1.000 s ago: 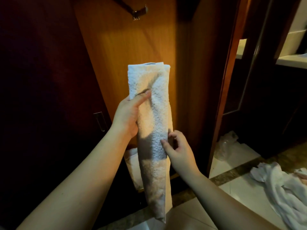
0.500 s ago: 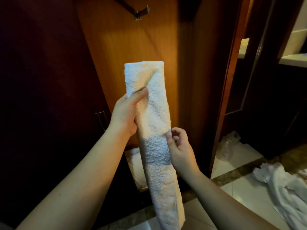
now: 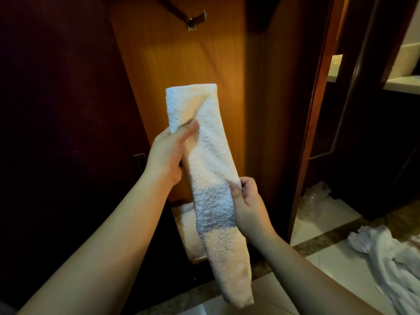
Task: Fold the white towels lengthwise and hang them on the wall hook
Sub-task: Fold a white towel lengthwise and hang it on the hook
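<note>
A view from the person's head, looking forward and down at two bare forearms reaching toward a wooden wall panel (image 3: 181,71) in dim, warm light. At far left the wall is dark, nearly black. Moving right, the left hand (image 3: 167,155) grips a white towel (image 3: 209,169) near its upper end, thumb pressed across the front and fingers wrapped behind, out of sight. The towel is folded into a long narrow strip, held nearly upright and leaning a little so that its lower end hangs toward the right, over the floor. Above it, well apart, a small metal wall hook (image 3: 196,20) juts from the panel, with nothing on it. Further right, the right hand (image 3: 246,201) pinches the towel's right edge about midway down, thumb in front and fingers curled behind. Beyond a door frame (image 3: 313,123), a crumpled clear plastic bag (image 3: 314,201) lies on the pale tiled floor (image 3: 336,260), and at far right a heap of white towels (image 3: 395,258) lies unfolded (presumably waiting their turn). The lengthwise fold looks complete or nearly so, with the hands seemingly tidying the edges. The next move likely calls for raising the strip to the hook and draping it over without letting the layers slip apart.
</note>
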`<state>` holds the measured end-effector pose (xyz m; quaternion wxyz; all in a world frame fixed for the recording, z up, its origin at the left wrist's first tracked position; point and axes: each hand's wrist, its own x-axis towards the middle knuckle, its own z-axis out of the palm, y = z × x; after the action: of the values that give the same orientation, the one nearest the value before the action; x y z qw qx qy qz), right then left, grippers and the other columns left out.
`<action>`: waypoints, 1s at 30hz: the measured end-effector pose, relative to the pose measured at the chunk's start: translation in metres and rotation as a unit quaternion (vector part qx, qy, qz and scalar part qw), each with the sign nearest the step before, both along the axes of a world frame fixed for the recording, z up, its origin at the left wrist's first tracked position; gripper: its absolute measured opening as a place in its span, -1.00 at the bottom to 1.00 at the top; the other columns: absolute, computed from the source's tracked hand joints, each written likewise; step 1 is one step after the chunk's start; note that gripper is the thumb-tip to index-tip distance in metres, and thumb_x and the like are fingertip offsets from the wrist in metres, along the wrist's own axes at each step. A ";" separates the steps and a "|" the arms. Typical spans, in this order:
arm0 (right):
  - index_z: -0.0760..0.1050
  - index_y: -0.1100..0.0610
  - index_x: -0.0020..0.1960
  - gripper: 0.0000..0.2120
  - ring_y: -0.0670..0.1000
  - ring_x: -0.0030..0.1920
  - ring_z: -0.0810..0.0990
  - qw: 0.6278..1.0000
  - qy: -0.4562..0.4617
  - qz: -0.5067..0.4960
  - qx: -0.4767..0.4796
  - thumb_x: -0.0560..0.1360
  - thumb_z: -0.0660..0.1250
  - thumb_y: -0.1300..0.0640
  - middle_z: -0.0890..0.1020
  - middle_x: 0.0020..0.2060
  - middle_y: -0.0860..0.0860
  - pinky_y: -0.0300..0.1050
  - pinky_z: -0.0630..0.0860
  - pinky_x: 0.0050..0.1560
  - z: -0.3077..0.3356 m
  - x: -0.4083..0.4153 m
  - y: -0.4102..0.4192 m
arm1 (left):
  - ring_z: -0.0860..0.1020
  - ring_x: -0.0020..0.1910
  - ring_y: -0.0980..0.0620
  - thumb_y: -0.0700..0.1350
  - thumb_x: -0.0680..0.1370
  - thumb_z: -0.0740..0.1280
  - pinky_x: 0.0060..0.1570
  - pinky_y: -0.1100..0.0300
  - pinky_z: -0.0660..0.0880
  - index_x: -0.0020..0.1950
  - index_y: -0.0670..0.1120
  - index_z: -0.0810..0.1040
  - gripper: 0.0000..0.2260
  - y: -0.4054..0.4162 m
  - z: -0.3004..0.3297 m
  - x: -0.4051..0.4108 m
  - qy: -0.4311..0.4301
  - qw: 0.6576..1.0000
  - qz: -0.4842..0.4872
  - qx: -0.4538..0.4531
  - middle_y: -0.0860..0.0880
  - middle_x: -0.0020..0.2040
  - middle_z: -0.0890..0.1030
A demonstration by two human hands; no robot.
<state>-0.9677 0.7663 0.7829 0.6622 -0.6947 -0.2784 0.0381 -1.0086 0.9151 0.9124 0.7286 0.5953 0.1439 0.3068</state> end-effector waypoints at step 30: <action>0.72 0.27 -0.09 -0.47 0.10 -0.11 0.73 0.825 0.412 0.386 -0.015 -0.05 0.71 0.25 0.73 -0.11 0.18 -0.08 0.65 -0.14 -0.001 0.048 -0.045 | 0.67 -0.05 -0.20 -0.17 0.48 0.50 0.04 -0.11 0.63 0.34 -0.29 0.47 -0.52 0.047 -0.039 0.094 0.167 0.976 0.102 -0.100 -0.22 0.07 0.65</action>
<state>-0.9197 0.7213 0.7815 0.6360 -0.4602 -0.2244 0.5774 -0.9151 0.9623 0.8731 0.7148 0.5446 0.3533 0.2601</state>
